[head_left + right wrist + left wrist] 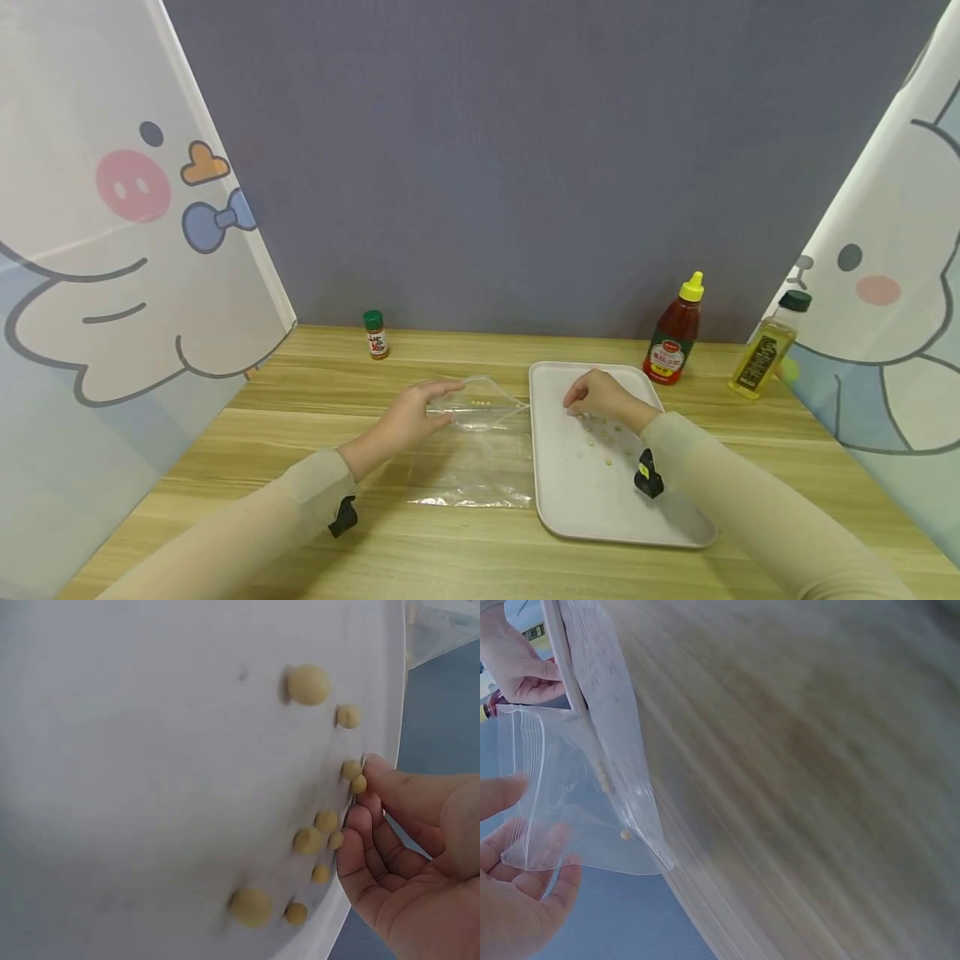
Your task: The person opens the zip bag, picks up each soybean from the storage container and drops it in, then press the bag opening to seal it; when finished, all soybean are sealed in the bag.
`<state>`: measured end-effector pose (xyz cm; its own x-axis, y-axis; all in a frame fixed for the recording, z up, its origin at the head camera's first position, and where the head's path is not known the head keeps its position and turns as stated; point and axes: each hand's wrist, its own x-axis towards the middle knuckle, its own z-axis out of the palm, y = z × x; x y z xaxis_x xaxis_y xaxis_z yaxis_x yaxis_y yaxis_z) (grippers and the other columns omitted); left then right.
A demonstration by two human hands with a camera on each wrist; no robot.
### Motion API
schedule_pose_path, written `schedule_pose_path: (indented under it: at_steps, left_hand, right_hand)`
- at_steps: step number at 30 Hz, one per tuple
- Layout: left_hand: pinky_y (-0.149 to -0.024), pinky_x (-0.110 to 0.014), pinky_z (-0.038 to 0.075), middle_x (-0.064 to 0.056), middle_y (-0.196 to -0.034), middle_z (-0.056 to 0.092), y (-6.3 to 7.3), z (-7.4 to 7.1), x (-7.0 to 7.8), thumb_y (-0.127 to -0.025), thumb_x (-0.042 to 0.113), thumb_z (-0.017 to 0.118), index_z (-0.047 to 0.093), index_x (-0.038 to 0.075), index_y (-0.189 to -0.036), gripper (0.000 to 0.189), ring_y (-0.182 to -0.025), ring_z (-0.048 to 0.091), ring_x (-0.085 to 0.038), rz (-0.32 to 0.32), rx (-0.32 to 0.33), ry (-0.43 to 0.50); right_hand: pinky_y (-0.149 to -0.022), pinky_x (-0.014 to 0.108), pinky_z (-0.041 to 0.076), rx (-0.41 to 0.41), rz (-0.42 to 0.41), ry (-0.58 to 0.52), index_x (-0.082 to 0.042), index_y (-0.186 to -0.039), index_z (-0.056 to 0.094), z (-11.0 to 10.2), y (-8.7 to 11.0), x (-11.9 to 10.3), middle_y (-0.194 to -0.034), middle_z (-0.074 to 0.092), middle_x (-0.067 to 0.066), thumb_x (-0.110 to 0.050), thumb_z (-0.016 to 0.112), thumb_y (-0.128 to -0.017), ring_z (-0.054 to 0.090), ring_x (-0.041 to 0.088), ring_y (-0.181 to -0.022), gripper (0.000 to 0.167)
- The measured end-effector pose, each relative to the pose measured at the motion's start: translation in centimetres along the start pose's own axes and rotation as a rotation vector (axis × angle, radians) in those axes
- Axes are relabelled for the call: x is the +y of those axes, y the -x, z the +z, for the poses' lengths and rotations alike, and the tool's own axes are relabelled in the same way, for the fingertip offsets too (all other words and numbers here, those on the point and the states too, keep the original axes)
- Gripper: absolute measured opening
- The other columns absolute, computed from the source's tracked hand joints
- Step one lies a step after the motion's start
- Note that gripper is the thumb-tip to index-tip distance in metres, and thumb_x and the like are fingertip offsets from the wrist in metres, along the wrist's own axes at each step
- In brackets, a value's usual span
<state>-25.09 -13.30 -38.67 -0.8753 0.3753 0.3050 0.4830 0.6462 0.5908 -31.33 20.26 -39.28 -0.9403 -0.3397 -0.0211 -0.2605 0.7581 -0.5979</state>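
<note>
A clear zip bag [472, 467] lies on the table with its mouth spread. Several soybeans [480, 403] show inside it. My left hand [411, 415] holds the bag's left side at the mouth, thumb [502, 796] on the near side and fingers partly seen through the plastic. On the white tray [581, 504], right of the bag, more soybeans [307, 840] lie loose. My right hand [597, 393] is low over the tray's far part. Its thumb and index finger close around a soybean [358, 784] there, with others beside the fingertips.
Behind the tray stands a red sauce bottle [671, 333] with a yellow cap. An oil bottle [768, 350] stands at the far right. Near the back edge, left of centre, is a small green-capped spice jar [377, 336]. A grey panel [480, 167] rises behind the table.
</note>
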Motion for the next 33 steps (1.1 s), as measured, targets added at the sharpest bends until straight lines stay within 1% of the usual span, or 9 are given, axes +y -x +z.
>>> schedule_pose_path:
  at_steps: [6,9,15,19,22,24,27,30,33]
  left_hand:
    - [-0.099,-0.047,0.051,-0.011,-0.135,0.059,0.0,0.0,0.0,-0.082,0.005,0.075,0.059,0.012,-0.131,0.052,-0.114,0.062,-0.032,-0.007,-0.004,-0.003]
    - [-0.1,-0.047,0.051,-0.012,-0.135,0.059,0.0,0.0,0.0,-0.082,0.005,0.074,0.059,0.011,-0.132,0.053,-0.114,0.062,-0.032,0.0,-0.008,-0.002]
    - [-0.098,-0.048,0.052,-0.014,-0.134,0.059,0.0,-0.1,-0.1,-0.082,0.003,0.073,0.059,0.009,-0.132,0.052,-0.112,0.063,-0.033,0.027,-0.009,-0.008]
    - [-0.097,-0.047,0.053,-0.014,-0.134,0.059,0.0,-0.1,0.0,-0.082,0.003,0.073,0.059,0.01,-0.132,0.052,-0.112,0.063,-0.033,0.028,-0.011,-0.004]
    - [-0.096,-0.047,0.053,-0.014,-0.134,0.059,0.0,-0.1,0.0,-0.082,0.003,0.074,0.058,0.01,-0.132,0.053,-0.112,0.063,-0.033,0.023,-0.017,-0.007]
    - [-0.096,-0.047,0.053,-0.014,-0.134,0.059,0.0,0.0,0.0,-0.082,0.002,0.073,0.058,0.01,-0.132,0.053,-0.112,0.063,-0.033,0.023,-0.02,-0.007]
    - [-0.096,-0.047,0.053,-0.014,-0.134,0.059,0.0,0.0,0.1,-0.082,0.002,0.073,0.058,0.01,-0.132,0.053,-0.112,0.063,-0.034,0.024,-0.022,-0.002]
    - [-0.096,-0.048,0.053,-0.015,-0.134,0.059,-0.1,-0.1,0.2,-0.082,0.002,0.073,0.058,0.009,-0.132,0.053,-0.112,0.062,-0.035,0.027,-0.024,0.009]
    - [-0.096,-0.048,0.053,-0.015,-0.134,0.059,-0.2,-0.1,0.2,-0.082,0.002,0.073,0.058,0.009,-0.132,0.052,-0.113,0.062,-0.036,0.031,-0.024,0.016]
  right_hand:
    - [-0.066,0.023,0.047,0.003,-0.002,-0.021,-0.004,-0.087,0.074,-0.4,0.1,0.0,-0.079,0.07,0.0,-0.01,0.068,-0.089,0.054,0.011,-0.073,0.009]
    - [-0.065,0.023,0.049,0.019,-0.025,-0.052,0.0,-0.093,0.072,-0.8,0.1,-0.3,-0.08,0.069,0.004,-0.01,0.064,-0.092,0.056,0.012,-0.072,0.013]
    - [-0.068,0.024,0.054,0.021,-0.039,-0.149,0.006,-0.102,0.069,-1.8,-0.3,-1.0,-0.086,0.072,0.008,-0.01,0.064,-0.092,0.061,0.012,-0.074,0.018]
    - [-0.077,0.036,0.059,0.012,-0.058,-0.205,0.007,-0.107,0.068,-2.1,-0.3,-1.8,-0.093,0.074,0.013,-0.009,0.065,-0.092,0.066,0.019,-0.08,0.022]
    - [-0.084,0.046,0.057,0.014,-0.072,-0.238,0.004,-0.108,0.07,-2.2,-0.1,-2.8,-0.096,0.074,0.013,-0.01,0.065,-0.092,0.068,0.029,-0.087,0.022]
    - [-0.086,0.048,0.057,0.011,-0.083,-0.266,0.003,-0.108,0.071,-2.2,0.0,-3.5,-0.097,0.074,0.013,-0.011,0.064,-0.093,0.068,0.031,-0.091,0.022]
    - [-0.085,0.043,0.058,-0.007,-0.114,-0.33,0.005,-0.111,0.069,-2.2,0.2,-4.8,-0.101,0.073,0.017,-0.008,0.06,-0.095,0.068,0.026,-0.091,0.023]
    - [-0.081,0.032,0.059,-0.034,-0.149,-0.391,0.008,-0.114,0.066,-2.1,0.2,-6.0,-0.102,0.072,0.019,-0.007,0.058,-0.096,0.067,0.016,-0.085,0.025]
    - [-0.077,0.026,0.058,-0.053,-0.181,-0.417,0.007,-0.115,0.066,-1.9,0.1,-7.1,-0.098,0.073,0.014,-0.009,0.058,-0.096,0.065,0.011,-0.081,0.025]
